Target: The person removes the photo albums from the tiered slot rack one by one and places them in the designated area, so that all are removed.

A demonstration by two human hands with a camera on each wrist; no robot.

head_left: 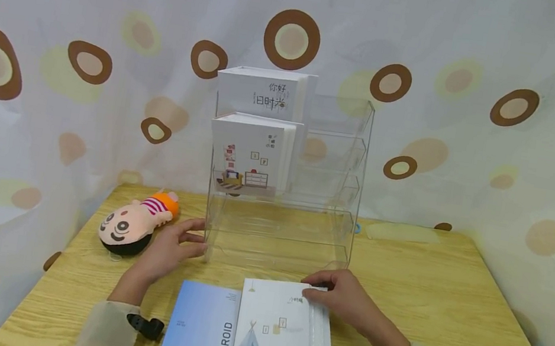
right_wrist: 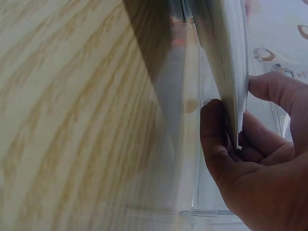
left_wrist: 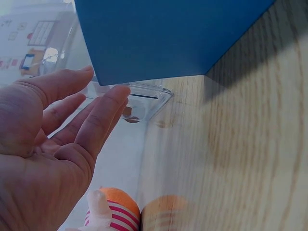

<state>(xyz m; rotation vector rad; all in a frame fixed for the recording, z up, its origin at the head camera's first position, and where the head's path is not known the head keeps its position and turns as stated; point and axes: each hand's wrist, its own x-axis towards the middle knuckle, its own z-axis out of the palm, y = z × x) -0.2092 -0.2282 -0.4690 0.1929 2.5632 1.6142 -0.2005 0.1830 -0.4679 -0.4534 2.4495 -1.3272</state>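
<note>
My right hand [head_left: 345, 297] pinches the top right corner of a white illustrated book [head_left: 278, 311], thumb on the cover and fingers beneath; in the right wrist view the book [right_wrist: 231, 67] is seen edge-on between them. The book's left edge meets a blue book [head_left: 197, 328] marked POLAROID on the table. By the lower left side of a clear acrylic rack [head_left: 278, 238], my left hand [head_left: 172, 247] has its fingers loosely extended, with fingertips at the rack's edge; contact is unclear. Two thick white books, one [head_left: 262, 96] above the other [head_left: 253, 154], stand in the rack's upper left.
A plush doll [head_left: 132, 226] in a striped top lies left of my left hand. Behind the wooden table [head_left: 426, 297] hangs a patterned cloth [head_left: 354, 23]. A pale flat strip [head_left: 403, 233] lies along the table's back edge, right of the rack.
</note>
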